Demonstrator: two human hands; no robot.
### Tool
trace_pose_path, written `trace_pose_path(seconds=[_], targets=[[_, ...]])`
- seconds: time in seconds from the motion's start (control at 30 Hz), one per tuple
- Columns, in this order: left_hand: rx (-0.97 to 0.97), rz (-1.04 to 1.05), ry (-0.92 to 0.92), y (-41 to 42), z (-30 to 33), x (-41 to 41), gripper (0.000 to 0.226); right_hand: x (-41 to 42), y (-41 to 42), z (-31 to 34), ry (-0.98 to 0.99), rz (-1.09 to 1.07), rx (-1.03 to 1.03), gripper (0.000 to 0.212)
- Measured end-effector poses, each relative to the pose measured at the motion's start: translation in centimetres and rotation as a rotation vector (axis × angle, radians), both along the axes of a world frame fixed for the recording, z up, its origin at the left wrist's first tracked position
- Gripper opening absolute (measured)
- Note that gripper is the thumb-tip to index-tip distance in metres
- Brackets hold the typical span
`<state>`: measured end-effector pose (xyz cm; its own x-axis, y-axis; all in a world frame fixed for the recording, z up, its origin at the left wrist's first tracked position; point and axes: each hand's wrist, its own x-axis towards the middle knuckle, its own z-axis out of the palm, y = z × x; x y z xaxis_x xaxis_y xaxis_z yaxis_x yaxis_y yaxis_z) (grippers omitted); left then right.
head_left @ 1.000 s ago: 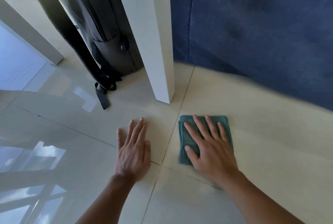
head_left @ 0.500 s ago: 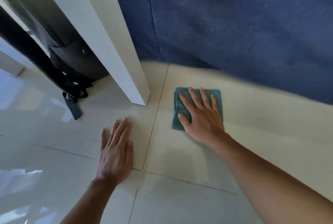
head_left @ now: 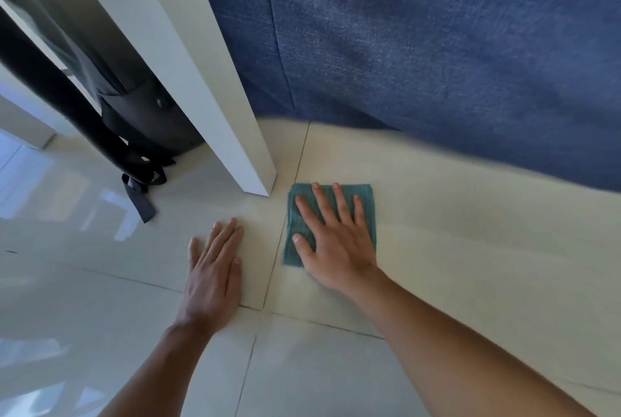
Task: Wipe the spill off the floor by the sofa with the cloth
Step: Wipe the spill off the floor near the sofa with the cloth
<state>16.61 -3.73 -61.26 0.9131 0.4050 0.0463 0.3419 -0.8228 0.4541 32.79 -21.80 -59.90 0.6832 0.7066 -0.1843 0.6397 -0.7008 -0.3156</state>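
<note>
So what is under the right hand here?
The right hand lies flat, fingers spread, on the folded teal cloth, which rests on the tiled floor. Whatever spill is beneath the cloth is covered; none shows around it.

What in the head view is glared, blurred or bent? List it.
Head view: window glare on the glossy floor at left; the sofa base edge smears with motion blur; the white table leg leans from wide-angle distortion; both hands and the cloth stay fairly sharp.
</note>
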Motion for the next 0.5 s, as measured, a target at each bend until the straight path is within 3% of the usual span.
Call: trace_pose_path(seconds=[0.5], targets=[[0.026,-0.004,0.095,-1.4,0.8,-0.6,0.062,-10.1,-2.5,0.2,0.023,0.174,0.099,0.072]])
